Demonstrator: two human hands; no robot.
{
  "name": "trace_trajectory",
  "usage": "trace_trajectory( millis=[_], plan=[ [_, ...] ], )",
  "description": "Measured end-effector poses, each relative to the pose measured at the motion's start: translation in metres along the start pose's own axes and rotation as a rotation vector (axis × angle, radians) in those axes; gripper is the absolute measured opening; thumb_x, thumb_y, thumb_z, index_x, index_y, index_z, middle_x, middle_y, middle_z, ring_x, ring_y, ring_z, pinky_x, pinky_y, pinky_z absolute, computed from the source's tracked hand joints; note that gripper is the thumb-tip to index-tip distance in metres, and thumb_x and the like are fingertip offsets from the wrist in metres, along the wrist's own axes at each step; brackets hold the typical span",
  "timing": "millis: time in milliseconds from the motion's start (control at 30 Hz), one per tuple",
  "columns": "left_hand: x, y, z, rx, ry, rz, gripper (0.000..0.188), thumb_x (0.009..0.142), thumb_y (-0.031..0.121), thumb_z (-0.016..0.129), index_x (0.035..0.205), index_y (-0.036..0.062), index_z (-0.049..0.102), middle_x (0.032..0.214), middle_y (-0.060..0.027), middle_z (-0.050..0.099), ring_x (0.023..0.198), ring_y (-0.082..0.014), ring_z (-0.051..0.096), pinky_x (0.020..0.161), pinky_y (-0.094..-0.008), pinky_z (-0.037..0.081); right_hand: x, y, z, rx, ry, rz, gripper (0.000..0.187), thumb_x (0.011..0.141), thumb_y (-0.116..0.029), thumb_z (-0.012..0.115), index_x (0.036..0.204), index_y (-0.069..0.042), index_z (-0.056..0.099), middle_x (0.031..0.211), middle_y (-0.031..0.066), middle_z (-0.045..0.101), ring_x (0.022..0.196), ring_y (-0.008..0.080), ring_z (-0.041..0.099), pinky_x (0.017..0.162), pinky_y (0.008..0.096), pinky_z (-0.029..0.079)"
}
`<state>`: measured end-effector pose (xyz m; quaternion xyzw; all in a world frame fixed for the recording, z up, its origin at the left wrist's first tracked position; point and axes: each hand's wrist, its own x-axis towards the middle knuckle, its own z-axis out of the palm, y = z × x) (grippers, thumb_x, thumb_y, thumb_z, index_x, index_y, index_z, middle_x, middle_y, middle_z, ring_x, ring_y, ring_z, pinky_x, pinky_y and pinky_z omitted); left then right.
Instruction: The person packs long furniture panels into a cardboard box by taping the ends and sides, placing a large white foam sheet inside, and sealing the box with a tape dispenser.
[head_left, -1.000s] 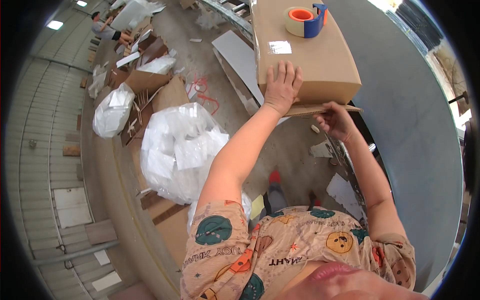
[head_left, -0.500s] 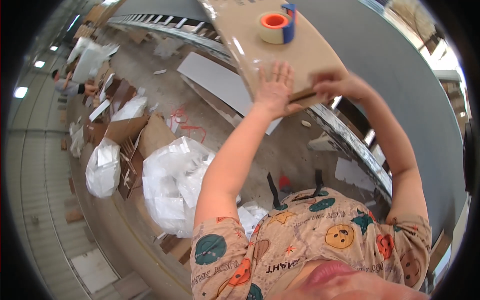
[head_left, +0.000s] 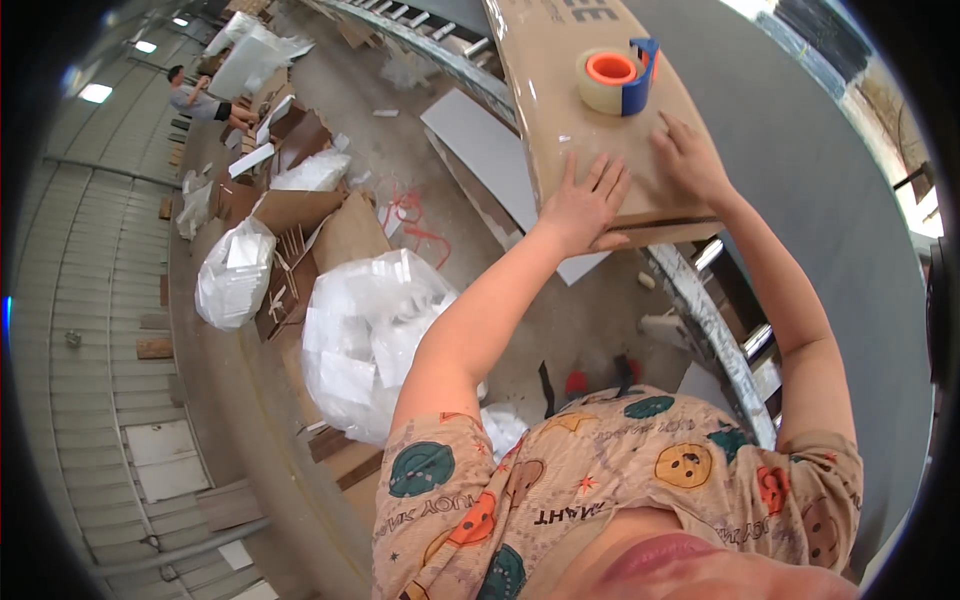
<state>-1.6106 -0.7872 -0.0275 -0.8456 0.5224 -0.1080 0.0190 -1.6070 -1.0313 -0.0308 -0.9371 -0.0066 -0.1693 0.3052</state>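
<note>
A large cardboard box (head_left: 560, 130) lies at the top centre, its near end toward me. My left hand (head_left: 588, 205) rests flat on its top near the left corner, fingers spread. My right hand (head_left: 692, 160) is on the box's right side, fingers loosely bent with the tips at the cardboard; I see nothing in them. Beyond both hands, a roll of clear packing tape (head_left: 600, 95) with an orange core sits in a blue tape dispenser (head_left: 636, 95) on the box top. Neither hand touches it.
A metal roller conveyor (head_left: 700, 295) runs beneath the box, beside a grey surface (head_left: 800, 190). White boards (head_left: 480, 150) lie on the floor at left. Bags of white foam (head_left: 370, 335) and torn cardboard (head_left: 350, 230) are piled nearby. Another person (head_left: 195, 100) is at far left.
My right hand has moved from the box's near edge onto its top, and its fingers have loosened. My left hand stays on the box. The view has shifted, putting the box farther right.
</note>
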Motion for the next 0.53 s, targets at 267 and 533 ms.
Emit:
trace_trajectory(
  millis=[267,533],
  plan=[
    [0.007,0.004,0.005,0.026,-0.102,0.034,0.091,0.082,0.064,0.052,0.145,0.0035,0.029,0.154,-0.0172,0.024,0.143,-0.0344,0.019,0.111,-0.0629,0.014,0.137,0.039,0.001,0.453,-0.689,0.742,0.099,0.073,-0.08,0.052,0.135,-0.003,0.042,0.1,0.0239,0.058,0.068,0.0274,0.064,0.059,0.0385,0.053],
    [0.011,-0.007,0.016,0.077,-0.07,-0.004,0.089,0.083,0.063,0.052,0.146,0.0047,0.029,0.154,-0.016,0.022,0.143,-0.0346,0.018,0.11,-0.0647,0.014,0.09,0.018,-0.057,0.437,-0.705,0.733,0.056,0.086,-0.051,0.046,0.113,-0.002,0.055,0.084,0.015,0.061,0.051,0.023,0.058,0.041,0.0389,0.05]
  ],
)
